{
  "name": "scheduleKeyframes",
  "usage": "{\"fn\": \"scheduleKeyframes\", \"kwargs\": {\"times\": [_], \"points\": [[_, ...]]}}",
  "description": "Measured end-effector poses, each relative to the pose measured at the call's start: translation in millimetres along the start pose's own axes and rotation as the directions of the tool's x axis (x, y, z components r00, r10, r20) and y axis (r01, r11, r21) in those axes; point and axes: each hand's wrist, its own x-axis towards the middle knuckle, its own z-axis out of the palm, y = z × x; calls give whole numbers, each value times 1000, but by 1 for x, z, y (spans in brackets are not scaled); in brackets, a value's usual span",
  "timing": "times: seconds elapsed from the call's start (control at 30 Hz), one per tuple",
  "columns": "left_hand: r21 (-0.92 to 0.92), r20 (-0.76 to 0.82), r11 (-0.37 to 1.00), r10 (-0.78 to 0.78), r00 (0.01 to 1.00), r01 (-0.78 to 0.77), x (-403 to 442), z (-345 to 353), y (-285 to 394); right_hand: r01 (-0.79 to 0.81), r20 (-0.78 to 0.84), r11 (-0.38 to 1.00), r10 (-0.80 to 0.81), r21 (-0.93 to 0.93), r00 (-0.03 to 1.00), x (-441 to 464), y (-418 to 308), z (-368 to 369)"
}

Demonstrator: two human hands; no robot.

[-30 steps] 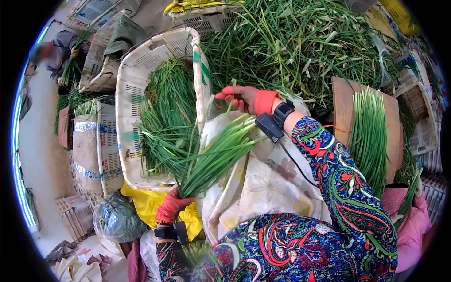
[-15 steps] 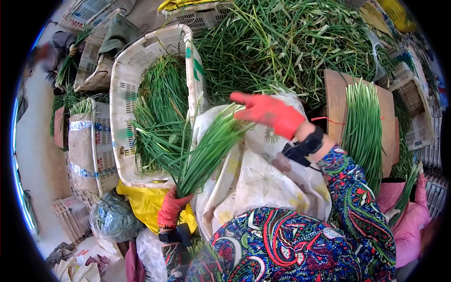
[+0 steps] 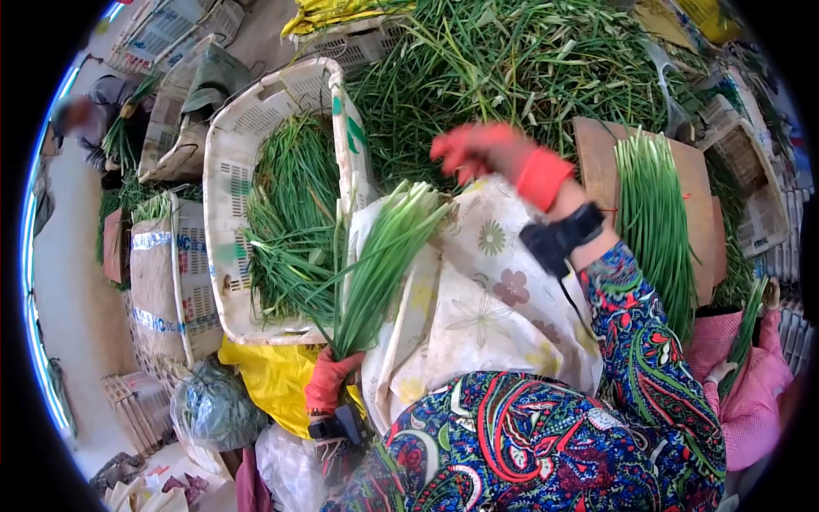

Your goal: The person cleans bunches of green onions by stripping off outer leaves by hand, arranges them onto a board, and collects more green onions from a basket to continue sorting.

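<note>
My left hand [image 3: 331, 381], in a red glove, is closed round the leafy lower end of a bunch of green stalks [image 3: 384, 260]. The pale ends of that bunch point up and right, over the flowered cloth on my lap [image 3: 486, 299]. My right hand [image 3: 503, 158], also red-gloved, is raised over the cloth's far edge beside the big pile of loose stalks [image 3: 520, 68]. Motion blurs its fingers, and whether they hold anything is unclear. A white crate [image 3: 217, 282] left of the cloth contains more green stalks [image 3: 294, 196].
A neat bunch [image 3: 653, 213] lies on brown cardboard [image 3: 593, 162] at the right. A person in pink [image 3: 751, 401] holds stalks at lower right; another person [image 3: 107, 98] is at upper left. Yellow plastic [image 3: 273, 375] and a stuffed clear bag [image 3: 217, 405] lie below the crate.
My right hand has moved away from the bunch's pale ends, up and right towards the pile. The bunch in my left hand now stands more upright.
</note>
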Motion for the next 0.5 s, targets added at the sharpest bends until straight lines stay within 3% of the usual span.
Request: {"fn": "scheduleKeyframes", "kwargs": {"times": [0.07,0.13,0.3,0.43,0.5], "points": [[-7,15,1000,-6,1000,6,1,2,1,-217,23,961,224,-169,974,-11,33,28],[11,1,1000,-20,1000,20,1,0,0,-261,-27,962,259,-81,965,-9,66,44],[77,-39,997,-11,999,14,-1,2,4,-154,28,988,154,-1,988,13,89,53],[117,-32,992,-42,999,46,-1,-5,6,-300,106,954,297,9,949,29,95,53],[161,-35,986,-32,999,37,-5,-4,19,-297,90,955,294,22,952,25,92,51]]}}
